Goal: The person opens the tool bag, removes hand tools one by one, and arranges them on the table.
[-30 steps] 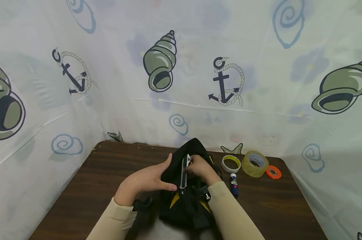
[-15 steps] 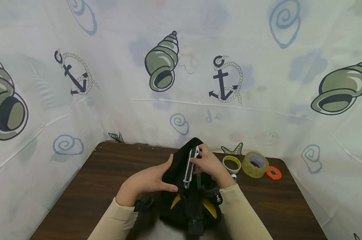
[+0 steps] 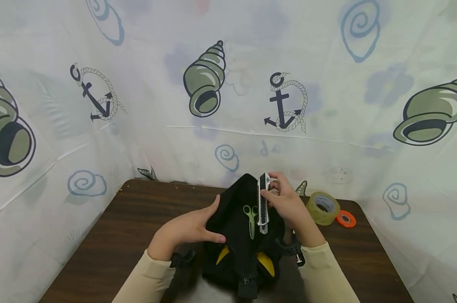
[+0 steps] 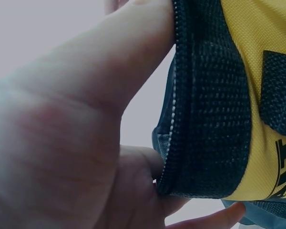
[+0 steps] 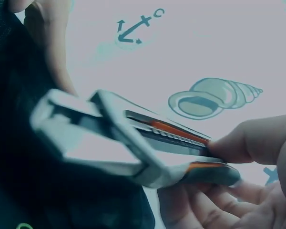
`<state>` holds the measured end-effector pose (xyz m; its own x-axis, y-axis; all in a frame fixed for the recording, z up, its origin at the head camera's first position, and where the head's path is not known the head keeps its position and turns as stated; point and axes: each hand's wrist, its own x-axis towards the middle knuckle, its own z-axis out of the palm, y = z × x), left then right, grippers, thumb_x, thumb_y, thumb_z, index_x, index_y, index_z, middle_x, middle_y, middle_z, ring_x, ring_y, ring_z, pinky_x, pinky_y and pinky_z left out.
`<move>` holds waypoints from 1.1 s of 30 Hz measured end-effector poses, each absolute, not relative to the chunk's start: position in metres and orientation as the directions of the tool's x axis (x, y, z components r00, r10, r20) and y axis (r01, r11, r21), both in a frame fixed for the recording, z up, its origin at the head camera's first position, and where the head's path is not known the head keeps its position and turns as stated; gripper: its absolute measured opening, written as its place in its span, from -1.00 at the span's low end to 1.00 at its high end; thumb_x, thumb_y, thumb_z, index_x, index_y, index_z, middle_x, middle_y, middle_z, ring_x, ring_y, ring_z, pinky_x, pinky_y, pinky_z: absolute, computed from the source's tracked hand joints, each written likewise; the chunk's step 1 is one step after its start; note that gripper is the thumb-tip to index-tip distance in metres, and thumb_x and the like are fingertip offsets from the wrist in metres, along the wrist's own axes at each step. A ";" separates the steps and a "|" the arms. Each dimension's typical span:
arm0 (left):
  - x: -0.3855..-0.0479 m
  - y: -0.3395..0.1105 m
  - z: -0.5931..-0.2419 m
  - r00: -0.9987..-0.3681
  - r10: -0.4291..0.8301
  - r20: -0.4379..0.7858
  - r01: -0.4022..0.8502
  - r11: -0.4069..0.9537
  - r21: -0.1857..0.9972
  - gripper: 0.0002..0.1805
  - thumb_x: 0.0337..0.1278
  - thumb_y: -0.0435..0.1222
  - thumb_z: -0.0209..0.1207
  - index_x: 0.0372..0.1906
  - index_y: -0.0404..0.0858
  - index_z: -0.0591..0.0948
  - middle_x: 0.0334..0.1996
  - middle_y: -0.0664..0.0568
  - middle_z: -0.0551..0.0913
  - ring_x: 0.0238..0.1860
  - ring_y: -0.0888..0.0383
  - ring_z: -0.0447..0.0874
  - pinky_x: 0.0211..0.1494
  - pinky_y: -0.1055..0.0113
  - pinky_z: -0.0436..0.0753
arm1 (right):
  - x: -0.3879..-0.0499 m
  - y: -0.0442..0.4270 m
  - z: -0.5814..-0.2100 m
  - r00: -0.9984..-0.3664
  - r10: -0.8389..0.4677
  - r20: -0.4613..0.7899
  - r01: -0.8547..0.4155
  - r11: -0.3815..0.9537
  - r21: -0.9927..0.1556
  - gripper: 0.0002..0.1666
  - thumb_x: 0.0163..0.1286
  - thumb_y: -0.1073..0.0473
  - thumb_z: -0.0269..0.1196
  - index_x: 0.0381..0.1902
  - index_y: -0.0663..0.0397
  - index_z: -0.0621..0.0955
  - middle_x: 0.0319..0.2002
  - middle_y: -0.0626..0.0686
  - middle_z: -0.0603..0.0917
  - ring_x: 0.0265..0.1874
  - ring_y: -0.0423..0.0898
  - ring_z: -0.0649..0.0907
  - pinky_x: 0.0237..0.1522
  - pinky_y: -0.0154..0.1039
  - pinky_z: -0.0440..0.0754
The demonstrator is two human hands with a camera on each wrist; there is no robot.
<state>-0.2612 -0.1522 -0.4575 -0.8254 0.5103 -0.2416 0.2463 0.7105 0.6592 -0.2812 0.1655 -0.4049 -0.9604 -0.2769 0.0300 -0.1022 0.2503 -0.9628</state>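
A black tool bag (image 3: 228,248) with yellow patches stands on the table, its mouth gaping. My left hand (image 3: 188,225) holds the bag's left edge; up close in the left wrist view, thumb and fingers lie about the zippered rim (image 4: 181,95). Above the bag's right side, my right hand (image 3: 290,206) pinches a utility knife (image 3: 263,206) between thumb and fingers, blade end down. In the right wrist view the knife (image 5: 119,143) shows a grey body with orange strips. Green-handled scissors (image 3: 251,221) lie inside the bag's mouth.
Right of the bag, a wide roll of clear packing tape (image 3: 323,208) and a small orange tape roll (image 3: 346,219) sit on the brown wooden table (image 3: 110,248). A printed cloth (image 3: 152,84) hangs behind. My right arm hides what lies beneath it.
My right hand has drawn the utility knife up and rightward from the bag's mouth, uncovering the green scissors. The white tape roll and glue stick are now hidden behind it. My left hand stays put.
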 end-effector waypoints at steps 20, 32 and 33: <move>-0.267 -0.146 -0.457 -0.831 0.518 -0.204 0.273 0.698 0.662 0.44 0.17 0.31 0.48 0.82 0.12 -0.31 0.78 0.02 0.08 0.72 -0.06 0.29 0.66 -0.17 0.42 | -0.256 0.262 -0.436 -0.994 -0.014 0.108 -0.107 0.310 -0.945 -0.23 0.63 0.29 0.29 0.61 0.24 0.18 -0.12 -0.05 0.71 -0.30 -0.29 0.66 -0.26 -0.35 0.67; -0.266 -0.145 -0.458 -0.819 0.529 -0.221 0.271 0.698 0.663 0.45 0.15 0.35 0.47 0.82 0.13 -0.32 0.79 0.03 0.05 0.71 -0.06 0.29 0.65 -0.17 0.43 | -0.257 0.312 -0.488 -0.998 0.062 0.000 0.031 0.501 -0.865 -0.19 0.61 0.28 0.32 0.63 0.26 0.19 -0.13 0.18 0.66 -0.35 -0.20 0.60 -0.31 -0.32 0.65; -0.266 -0.145 -0.457 -0.821 0.527 -0.222 0.269 0.699 0.663 0.45 0.15 0.34 0.47 0.81 0.13 -0.31 0.79 0.03 0.05 0.71 -0.06 0.30 0.64 -0.17 0.44 | -0.258 0.315 -0.492 -0.998 0.064 -0.011 0.042 0.506 -0.862 -0.20 0.60 0.27 0.32 0.62 0.27 0.20 -0.14 0.17 0.65 -0.36 -0.19 0.60 -0.32 -0.31 0.65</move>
